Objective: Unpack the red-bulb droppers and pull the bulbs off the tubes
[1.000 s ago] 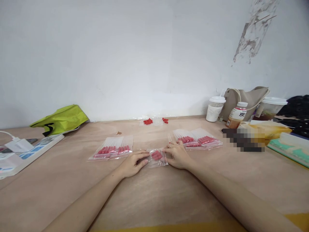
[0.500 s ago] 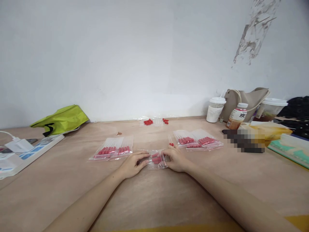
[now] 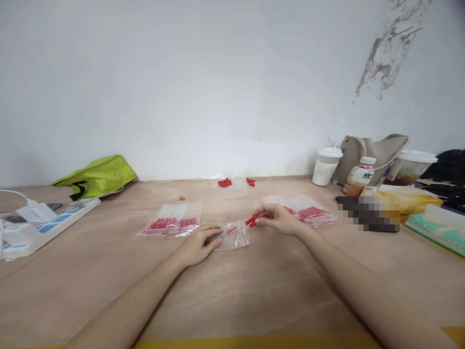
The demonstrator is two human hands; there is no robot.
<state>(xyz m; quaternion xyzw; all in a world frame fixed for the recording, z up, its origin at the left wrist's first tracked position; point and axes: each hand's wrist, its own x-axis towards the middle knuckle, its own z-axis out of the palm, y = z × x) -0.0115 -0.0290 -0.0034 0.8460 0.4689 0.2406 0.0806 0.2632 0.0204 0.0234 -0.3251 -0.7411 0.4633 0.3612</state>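
Note:
My left hand [image 3: 199, 245] is closed on the left end of a clear zip bag [image 3: 238, 242], flat on the table. Inside that bag shows a red piece [image 3: 231, 230]. At the bag's right end, my right hand [image 3: 279, 219] pinches a few slim red-handled sticks [image 3: 251, 221], with their pale ends pointing at the bag. Whether those ends are inside the bag I cannot tell. Filled bags of red-handled sticks lie beyond the left hand [image 3: 170, 223] and behind the right hand [image 3: 314, 212], which partly covers them.
Small red pieces [image 3: 224, 182] lie on clear plastic near the wall. At the left are a power strip [image 3: 54, 225] and a lime-green pouch [image 3: 98, 175]. A lidded cup [image 3: 326, 167], a bottle [image 3: 359, 177] and a beige bag [image 3: 381, 148] stand at the right.
My right hand has left the bag's right edge, moved up and right, and taken hold of the red-handled sticks. My left hand stays on the bag.

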